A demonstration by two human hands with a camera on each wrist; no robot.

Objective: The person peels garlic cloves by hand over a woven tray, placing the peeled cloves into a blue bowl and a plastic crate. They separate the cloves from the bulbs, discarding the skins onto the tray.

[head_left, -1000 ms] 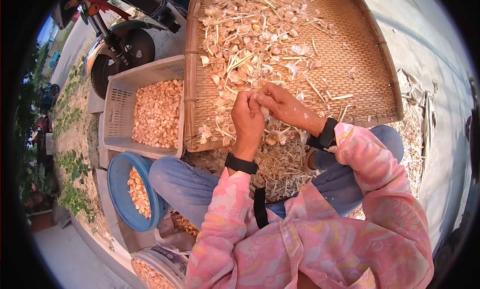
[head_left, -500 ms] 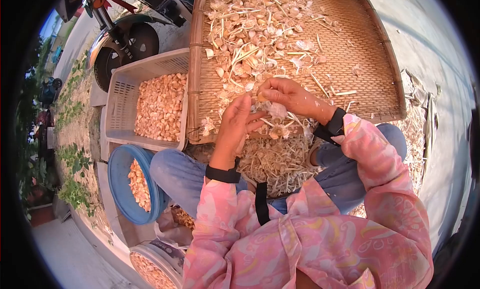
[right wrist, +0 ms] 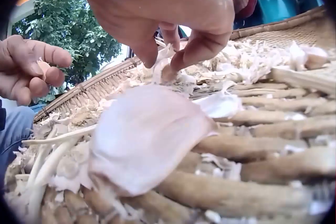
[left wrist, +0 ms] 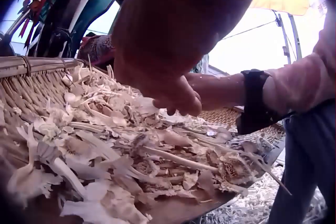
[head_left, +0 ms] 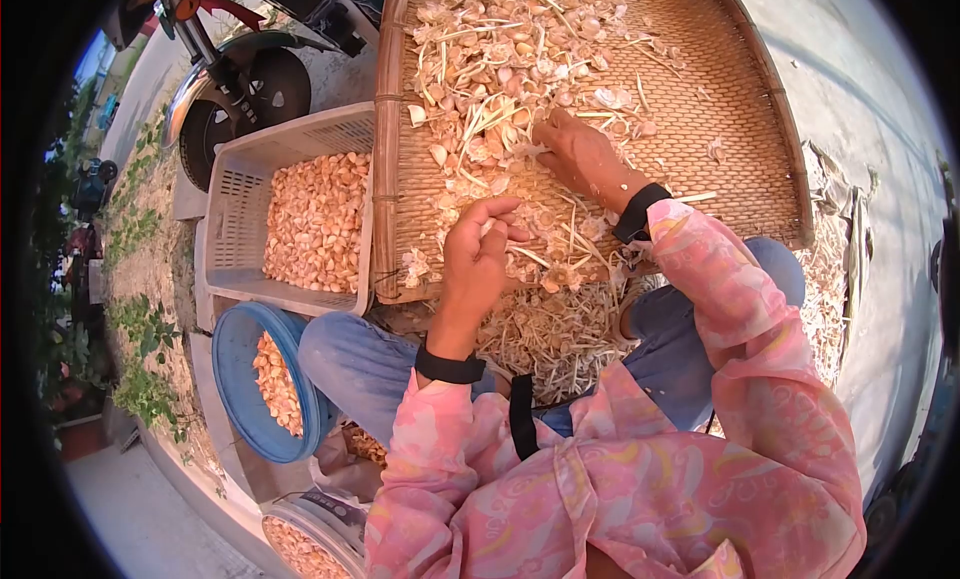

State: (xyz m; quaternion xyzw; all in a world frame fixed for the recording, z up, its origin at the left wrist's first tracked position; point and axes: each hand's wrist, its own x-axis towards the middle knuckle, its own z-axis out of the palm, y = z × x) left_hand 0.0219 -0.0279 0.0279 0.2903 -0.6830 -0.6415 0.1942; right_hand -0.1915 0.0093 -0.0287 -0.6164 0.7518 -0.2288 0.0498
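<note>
The left hand (head_left: 474,264) pinches a small pale-pink garlic clove (right wrist: 43,68) above the tan woven bamboo tray (head_left: 725,89), probably leaving the right hand (head_left: 588,165) free; its narrowed grip dips among heaped papery-white garlic (head_left: 505,74), any hold unclear.

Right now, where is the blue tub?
In the head view, the tub sits at left, just below the pale crate and beside the person's left knee.

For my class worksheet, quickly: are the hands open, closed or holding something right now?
Left hand: holding a garlic clove.
Right hand: at the garlic pile; whether holding anything, cannot be told.
</note>
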